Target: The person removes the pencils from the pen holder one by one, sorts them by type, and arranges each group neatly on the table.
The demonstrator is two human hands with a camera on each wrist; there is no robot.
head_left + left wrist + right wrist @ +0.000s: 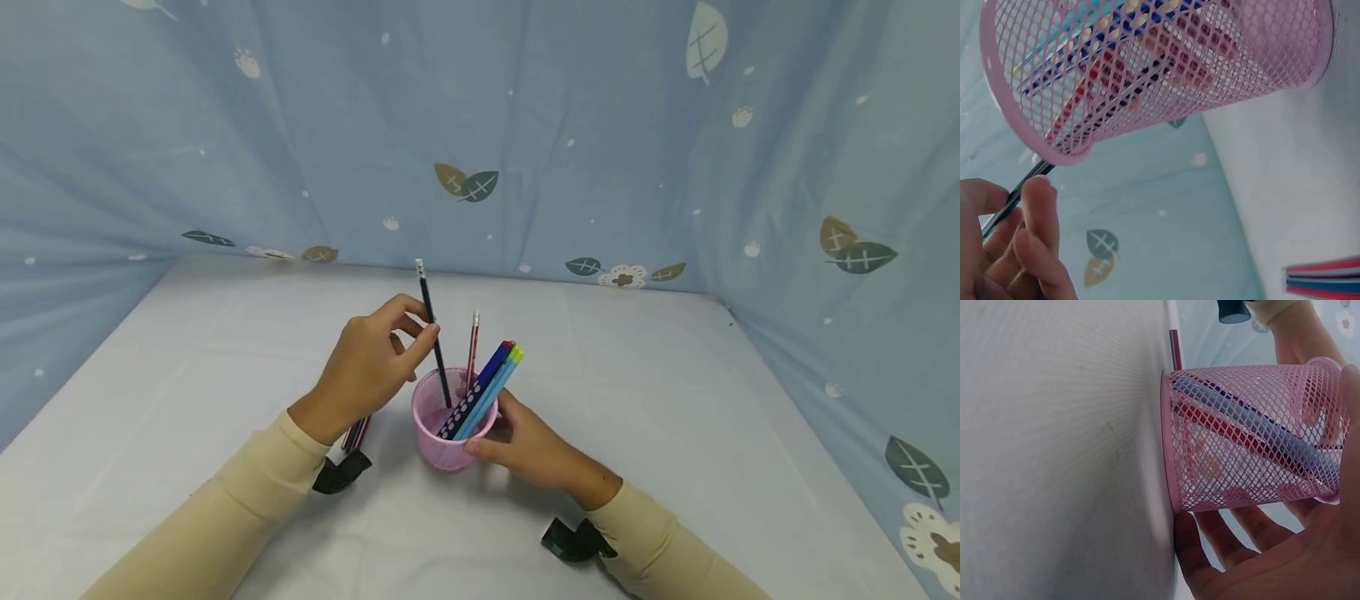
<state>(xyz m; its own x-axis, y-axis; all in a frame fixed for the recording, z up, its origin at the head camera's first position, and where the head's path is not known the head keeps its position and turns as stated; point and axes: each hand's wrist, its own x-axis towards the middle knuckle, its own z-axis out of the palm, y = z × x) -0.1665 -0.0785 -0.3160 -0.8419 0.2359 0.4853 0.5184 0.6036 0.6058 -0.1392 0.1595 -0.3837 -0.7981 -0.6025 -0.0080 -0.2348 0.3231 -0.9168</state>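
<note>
A pink mesh pencil cup [442,455] stands upright on the white table. My left hand [366,360] pinches a dark pencil [424,287] between thumb and fingers, its white eraser end up and its lower end inside the cup. Curved round the cup's right side, my right hand [538,448] holds it, thumb near the front rim; the right wrist view shows fingers [1260,528] along the mesh. Inside the cup lean a red pencil [472,346], a dark blue stick with pale dots [489,367] and light blue sticks [493,390] with yellow-green ends.
Several red and dark pencils [358,433] lie on the table left of the cup, partly hidden by my left wrist. A black piece [342,473] shows at the left wrist, another [576,542] at the right. Blue leaf-print cloth [540,208] hangs behind the table [622,375].
</note>
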